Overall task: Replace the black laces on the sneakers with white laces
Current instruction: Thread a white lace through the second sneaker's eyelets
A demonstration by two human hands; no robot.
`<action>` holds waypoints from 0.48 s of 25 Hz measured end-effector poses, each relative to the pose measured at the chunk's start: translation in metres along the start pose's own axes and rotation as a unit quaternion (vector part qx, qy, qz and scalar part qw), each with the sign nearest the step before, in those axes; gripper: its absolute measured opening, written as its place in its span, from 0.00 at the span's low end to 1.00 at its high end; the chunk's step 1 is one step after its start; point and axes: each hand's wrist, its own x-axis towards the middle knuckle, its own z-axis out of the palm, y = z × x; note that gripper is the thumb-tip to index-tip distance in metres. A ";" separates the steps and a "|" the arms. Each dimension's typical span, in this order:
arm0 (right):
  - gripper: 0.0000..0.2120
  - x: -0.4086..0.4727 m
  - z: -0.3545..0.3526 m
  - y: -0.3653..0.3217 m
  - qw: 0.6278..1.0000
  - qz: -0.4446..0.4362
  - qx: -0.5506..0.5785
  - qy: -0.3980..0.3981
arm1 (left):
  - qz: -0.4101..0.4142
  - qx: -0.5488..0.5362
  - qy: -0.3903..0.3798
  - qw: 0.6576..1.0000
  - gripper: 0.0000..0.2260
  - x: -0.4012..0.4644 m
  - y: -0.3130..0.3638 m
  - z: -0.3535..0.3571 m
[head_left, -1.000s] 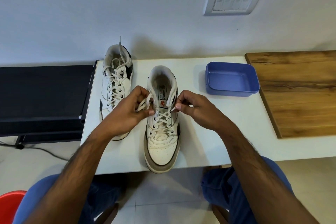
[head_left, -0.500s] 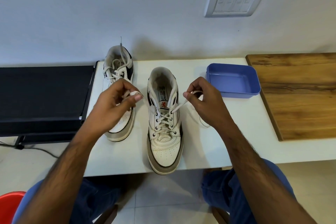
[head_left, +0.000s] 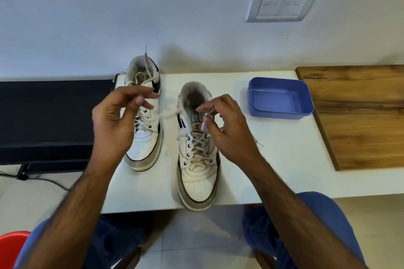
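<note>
- The wall [head_left: 109,6] fills the top of the view, with a white switch plate [head_left: 283,0] on it at upper right.
- A white table [head_left: 273,170] stands against it; a dark bench [head_left: 50,116] is at its left and a wooden board [head_left: 358,113] lies on its right end.
- The person's blue-clad knees show below the table edge, and a red seat [head_left: 11,244] shows at the bottom left corner.
- Two white sneakers stand side by side on the table, toes toward the person. The left shoe [head_left: 143,148] is further back; the right shoe [head_left: 197,179] has its toe over the near edge. Both are threaded with white laces.
- A blue tray [head_left: 282,100] sits on the table between the right shoe and the board, apart from both.
- The left hand [head_left: 115,124] is raised over the left shoe, fingers curled, thumb and forefinger pinching one end of the right shoe's lace [head_left: 168,113], which is blurred.
- The right hand [head_left: 227,129] is over the right shoe's tongue, fingers curled, pinching the other end near the top eyelets; a loose tip lies on the table beside the wrist.
</note>
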 end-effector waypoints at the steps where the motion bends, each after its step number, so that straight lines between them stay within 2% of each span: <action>1: 0.10 0.000 0.001 -0.002 1.000 -0.004 0.013 -0.001 | -0.009 -0.014 -0.029 0.999 0.09 -0.002 0.003 0.005; 5: 0.10 0.002 -0.002 -0.004 0.997 0.021 0.069 -0.009 | -0.028 0.049 -0.137 0.989 0.14 -0.016 0.007 0.033; 10: 0.08 0.003 -0.010 -0.007 0.985 0.049 0.161 -0.048 | 0.035 0.125 -0.115 0.985 0.04 -0.020 0.003 0.046; 12: 0.07 0.002 -0.008 -0.007 0.982 0.048 0.174 -0.055 | 0.037 0.133 -0.108 0.984 0.05 -0.023 0.002 0.051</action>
